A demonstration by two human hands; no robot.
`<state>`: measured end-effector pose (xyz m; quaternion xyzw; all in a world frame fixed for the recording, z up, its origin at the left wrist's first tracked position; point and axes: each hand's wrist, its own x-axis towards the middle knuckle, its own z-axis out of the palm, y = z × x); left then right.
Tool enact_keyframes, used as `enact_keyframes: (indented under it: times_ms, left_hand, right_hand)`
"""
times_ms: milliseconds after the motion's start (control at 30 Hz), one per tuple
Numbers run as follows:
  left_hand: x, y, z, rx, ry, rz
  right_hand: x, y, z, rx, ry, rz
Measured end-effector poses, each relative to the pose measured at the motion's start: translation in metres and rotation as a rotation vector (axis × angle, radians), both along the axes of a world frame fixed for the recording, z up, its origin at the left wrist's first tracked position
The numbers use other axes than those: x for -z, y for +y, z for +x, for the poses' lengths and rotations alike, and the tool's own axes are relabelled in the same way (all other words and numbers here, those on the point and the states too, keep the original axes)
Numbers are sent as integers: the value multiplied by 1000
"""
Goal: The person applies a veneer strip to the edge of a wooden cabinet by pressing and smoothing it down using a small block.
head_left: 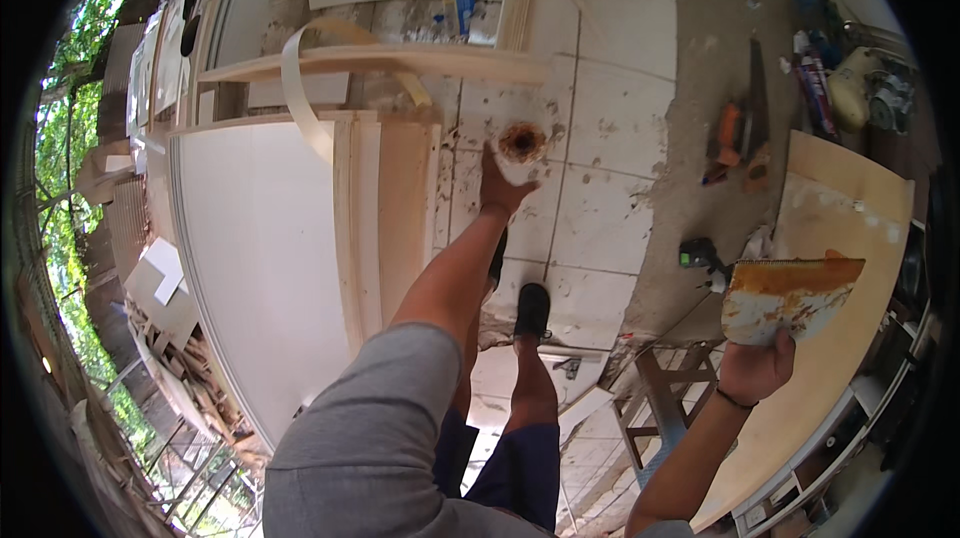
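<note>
My left hand [503, 188] reaches out over the tiled floor, thumb and fingers spread apart. Just beyond it is a round pale container [522, 143] with a brown-stained rim and a dark brown inside. The spread fingers lie along its near side; I cannot tell whether they touch it. At the right, my right hand [757, 366] grips a wide, flat notched spreader [785, 303]. Orange-brown residue coats the spreader's toothed far edge, and paler smears cover the rest.
Left of my arm lies a large white panel [260, 228] with wooden edging. A curved pale strip [293, 88] loops over the wooden frame [380, 60]. A handsaw [757, 103], orange-handled tool [729, 133], curved wooden board [850, 198] and stool [665, 393] are at the right.
</note>
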<state>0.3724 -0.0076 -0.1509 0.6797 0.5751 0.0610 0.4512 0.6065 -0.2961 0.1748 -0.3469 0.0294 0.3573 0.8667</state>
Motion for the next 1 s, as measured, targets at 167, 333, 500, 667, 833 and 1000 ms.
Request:
enact_keyframes:
  times_ms: [167,333,500,667,833,1000]
  left_hand:
    - [27,20,31,-5,-97,83]
    - [11,17,38,-91,-50,-43]
    - [-12,27,17,45,-115,37]
    - [-91,-10,-9,155,-162,173]
    - [-245,-67,-43,22,-335,291]
    - [-427,-91,-42,11,-634,290]
  right_hand:
    - [11,1,-16,-105,11,-22]
    - [8,-6,-15,-31,-1,-190]
    - [-11,12,-5,3,-44,-211]
    - [-25,25,-25,-16,-171,-376]
    - [-106,59,-56,-196,-495,-312]
    - [-262,58,-65,-446,-985,-622]
